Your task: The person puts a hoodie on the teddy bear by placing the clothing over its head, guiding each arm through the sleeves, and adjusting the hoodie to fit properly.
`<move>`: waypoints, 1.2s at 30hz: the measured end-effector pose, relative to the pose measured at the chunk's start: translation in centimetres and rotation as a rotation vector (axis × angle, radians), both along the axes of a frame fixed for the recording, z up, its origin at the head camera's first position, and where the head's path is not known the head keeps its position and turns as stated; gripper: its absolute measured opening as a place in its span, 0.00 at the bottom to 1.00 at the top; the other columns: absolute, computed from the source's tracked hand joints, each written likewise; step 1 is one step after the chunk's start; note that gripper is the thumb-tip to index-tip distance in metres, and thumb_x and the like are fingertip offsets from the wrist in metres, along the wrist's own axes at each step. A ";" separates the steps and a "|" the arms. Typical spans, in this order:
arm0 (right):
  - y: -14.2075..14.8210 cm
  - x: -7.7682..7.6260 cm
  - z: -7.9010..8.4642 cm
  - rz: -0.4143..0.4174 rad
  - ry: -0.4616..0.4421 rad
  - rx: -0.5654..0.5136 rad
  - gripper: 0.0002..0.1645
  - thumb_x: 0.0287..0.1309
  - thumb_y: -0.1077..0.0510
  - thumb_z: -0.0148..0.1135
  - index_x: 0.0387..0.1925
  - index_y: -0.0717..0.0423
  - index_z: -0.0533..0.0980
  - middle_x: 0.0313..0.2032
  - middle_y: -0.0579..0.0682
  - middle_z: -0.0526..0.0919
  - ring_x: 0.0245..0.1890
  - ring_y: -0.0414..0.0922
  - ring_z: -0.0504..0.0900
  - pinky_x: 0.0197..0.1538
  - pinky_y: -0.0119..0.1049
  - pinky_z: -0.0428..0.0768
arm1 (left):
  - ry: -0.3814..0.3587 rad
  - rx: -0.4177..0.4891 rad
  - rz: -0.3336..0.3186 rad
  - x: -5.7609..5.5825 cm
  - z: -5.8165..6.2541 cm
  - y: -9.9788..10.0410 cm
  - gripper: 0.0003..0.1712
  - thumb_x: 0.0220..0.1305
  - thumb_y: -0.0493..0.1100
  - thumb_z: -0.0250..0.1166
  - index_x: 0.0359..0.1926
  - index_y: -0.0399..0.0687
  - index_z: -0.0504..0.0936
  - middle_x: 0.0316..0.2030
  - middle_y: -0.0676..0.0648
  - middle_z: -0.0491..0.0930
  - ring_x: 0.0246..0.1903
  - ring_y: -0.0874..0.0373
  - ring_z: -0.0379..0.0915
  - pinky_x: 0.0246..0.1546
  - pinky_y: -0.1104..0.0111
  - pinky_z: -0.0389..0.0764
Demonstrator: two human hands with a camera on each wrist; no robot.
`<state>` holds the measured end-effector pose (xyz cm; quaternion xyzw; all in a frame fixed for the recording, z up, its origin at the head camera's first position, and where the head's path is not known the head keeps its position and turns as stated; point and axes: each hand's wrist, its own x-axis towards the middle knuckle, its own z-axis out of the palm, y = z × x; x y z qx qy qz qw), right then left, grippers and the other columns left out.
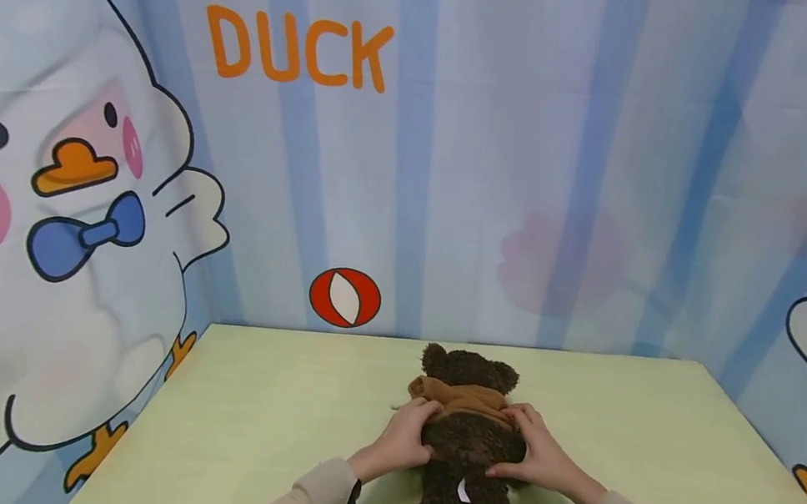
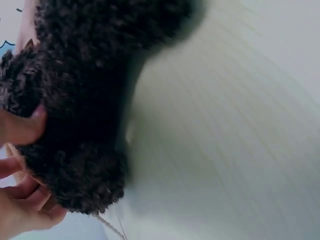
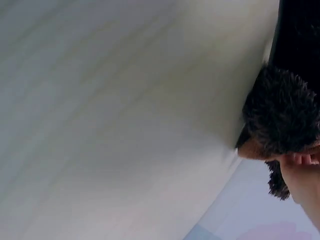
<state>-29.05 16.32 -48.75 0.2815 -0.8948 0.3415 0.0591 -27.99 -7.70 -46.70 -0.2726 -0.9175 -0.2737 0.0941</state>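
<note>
A dark brown teddy bear [image 1: 465, 438] lies stretched out on the pale yellow table [image 1: 279, 405], its head away from me and its legs toward me. Bunched around its upper body is a tan garment [image 1: 461, 396], with the bear's lower body bare. My left hand [image 1: 403, 437] grips the bear's left side in the head view, thumb [image 2: 30, 125] on the fur and fingers by the garment's edge. On the opposite side my right hand [image 1: 538, 452] holds it likewise, fingers at the garment's hem. A small white tag [image 1: 463, 491] shows between the legs.
A printed curtain [image 1: 474, 168] with the word DUCK and cartoon ducks hangs behind the table and along both sides. The table's back edge runs just beyond the bear's head. A thin cord [image 2: 112, 227] trails beside the bear in the left wrist view.
</note>
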 end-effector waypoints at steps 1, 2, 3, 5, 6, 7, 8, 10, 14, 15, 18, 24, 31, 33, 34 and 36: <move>0.1 0.0 0.0 -0.009 0.015 -0.004 0.47 0.32 0.41 0.72 0.52 0.60 0.65 0.49 0.56 0.68 0.49 0.53 0.69 0.45 0.50 0.71 | -0.006 0.003 0.003 0.0 0.0 0.1 0.25 0.41 0.33 0.65 0.45 0.45 0.72 0.39 0.47 0.72 0.36 0.57 0.70 0.34 0.72 0.72; 0.1 0.1 0.0 -0.022 0.024 -0.009 0.45 0.31 0.40 0.72 0.50 0.59 0.66 0.48 0.55 0.69 0.47 0.52 0.70 0.44 0.48 0.72 | -0.004 -0.002 0.011 0.0 0.0 0.1 0.25 0.41 0.34 0.66 0.45 0.46 0.72 0.40 0.47 0.71 0.36 0.58 0.70 0.34 0.71 0.72; 0.0 0.1 0.0 -0.041 0.031 -0.011 0.44 0.30 0.40 0.72 0.48 0.58 0.67 0.46 0.54 0.71 0.46 0.51 0.72 0.43 0.46 0.73 | -0.002 -0.003 0.021 0.0 0.0 0.2 0.26 0.41 0.35 0.67 0.45 0.47 0.71 0.40 0.47 0.71 0.37 0.57 0.70 0.35 0.69 0.72; -0.2 0.2 0.0 -0.088 0.041 -0.016 0.41 0.29 0.43 0.74 0.46 0.58 0.68 0.44 0.53 0.74 0.43 0.49 0.74 0.40 0.43 0.74 | 0.012 -0.003 0.037 0.0 0.0 0.3 0.26 0.40 0.35 0.65 0.46 0.48 0.70 0.41 0.47 0.71 0.37 0.57 0.70 0.37 0.65 0.71; -0.4 0.3 0.0 -0.113 0.040 -0.021 0.39 0.30 0.46 0.74 0.46 0.58 0.69 0.43 0.54 0.76 0.42 0.49 0.75 0.39 0.43 0.74 | 0.024 -0.005 0.046 0.0 -0.1 0.3 0.26 0.40 0.35 0.65 0.45 0.48 0.70 0.41 0.48 0.72 0.37 0.57 0.70 0.39 0.61 0.70; -0.7 0.3 -0.1 -0.135 0.044 -0.025 0.36 0.31 0.50 0.74 0.45 0.58 0.70 0.42 0.53 0.76 0.41 0.48 0.75 0.38 0.42 0.74 | 0.038 -0.006 0.053 -0.1 -0.1 0.3 0.25 0.40 0.35 0.64 0.45 0.48 0.70 0.40 0.48 0.73 0.36 0.57 0.70 0.40 0.58 0.69; -0.9 0.3 -0.1 -0.154 0.048 -0.032 0.34 0.33 0.54 0.74 0.45 0.58 0.70 0.41 0.53 0.77 0.40 0.47 0.75 0.37 0.40 0.74 | 0.054 -0.001 0.060 -0.2 -0.2 0.3 0.24 0.40 0.34 0.63 0.43 0.48 0.71 0.38 0.49 0.74 0.33 0.58 0.70 0.39 0.56 0.68; -1.5 0.3 -0.1 -0.184 0.063 -0.050 0.28 0.34 0.62 0.71 0.42 0.58 0.71 0.39 0.53 0.78 0.33 0.44 0.75 0.33 0.36 0.72 | 0.073 0.037 0.067 -0.4 -0.5 0.3 0.19 0.38 0.32 0.62 0.37 0.48 0.73 0.29 0.52 0.73 0.25 0.61 0.65 0.35 0.58 0.65; -2.5 0.3 0.0 -0.213 0.107 -0.100 0.23 0.30 0.73 0.63 0.34 0.57 0.70 0.32 0.52 0.78 0.18 0.35 0.64 0.26 0.29 0.65 | 0.054 0.183 0.063 -0.9 -1.2 0.3 0.14 0.36 0.26 0.57 0.22 0.48 0.66 0.14 0.55 0.55 0.15 0.65 0.47 0.24 0.71 0.54; -2.7 0.4 0.0 -0.219 0.121 -0.118 0.22 0.29 0.74 0.61 0.32 0.56 0.70 0.30 0.51 0.78 0.16 0.35 0.60 0.25 0.29 0.63 | 0.041 0.225 0.058 -1.0 -1.3 0.3 0.15 0.36 0.25 0.56 0.20 0.48 0.63 0.14 0.55 0.50 0.15 0.65 0.44 0.21 0.72 0.51; -3.2 0.6 -0.1 -0.236 0.170 -0.151 0.22 0.26 0.76 0.59 0.28 0.55 0.68 0.24 0.47 0.74 0.14 0.33 0.56 0.23 0.28 0.59 | 0.018 0.299 0.042 -1.1 -1.5 0.4 0.20 0.35 0.22 0.52 0.19 0.49 0.54 0.16 0.55 0.44 0.14 0.66 0.39 0.19 0.74 0.46; -3.1 0.9 0.3 -0.248 0.255 -0.051 0.21 0.29 0.70 0.68 0.28 0.53 0.69 0.25 0.44 0.74 0.24 0.38 0.68 0.27 0.31 0.67 | 0.180 0.069 -0.001 -0.8 -1.3 0.2 0.20 0.37 0.25 0.54 0.18 0.50 0.55 0.15 0.55 0.48 0.17 0.65 0.40 0.21 0.74 0.47; -2.0 0.6 1.5 -0.159 0.256 0.038 0.37 0.31 0.56 0.75 0.49 0.57 0.72 0.41 0.51 0.79 0.33 0.42 0.76 0.31 0.33 0.73 | 0.238 -0.119 -0.030 -0.1 0.5 -0.2 0.20 0.52 0.41 0.64 0.48 0.48 0.72 0.37 0.49 0.76 0.32 0.58 0.73 0.36 0.60 0.75; -1.8 0.4 1.6 -0.148 0.225 0.053 0.38 0.31 0.55 0.75 0.50 0.57 0.71 0.39 0.50 0.78 0.32 0.41 0.72 0.30 0.32 0.69 | 0.153 -0.116 -0.042 0.0 0.9 -0.1 0.24 0.54 0.47 0.63 0.52 0.48 0.68 0.43 0.48 0.75 0.40 0.55 0.74 0.42 0.53 0.73; -1.7 0.3 1.6 -0.148 0.207 0.056 0.39 0.30 0.54 0.75 0.50 0.57 0.72 0.38 0.49 0.78 0.31 0.41 0.69 0.31 0.32 0.68 | 0.119 -0.118 -0.044 0.1 1.1 0.0 0.26 0.55 0.50 0.62 0.53 0.48 0.67 0.45 0.47 0.74 0.42 0.54 0.73 0.45 0.49 0.71; -1.8 0.1 1.6 -0.153 0.174 0.051 0.38 0.29 0.55 0.76 0.49 0.58 0.73 0.36 0.48 0.76 0.31 0.40 0.64 0.31 0.31 0.64 | 0.095 -0.132 -0.038 0.3 1.4 0.3 0.27 0.54 0.52 0.63 0.52 0.47 0.67 0.46 0.46 0.73 0.44 0.52 0.73 0.47 0.49 0.69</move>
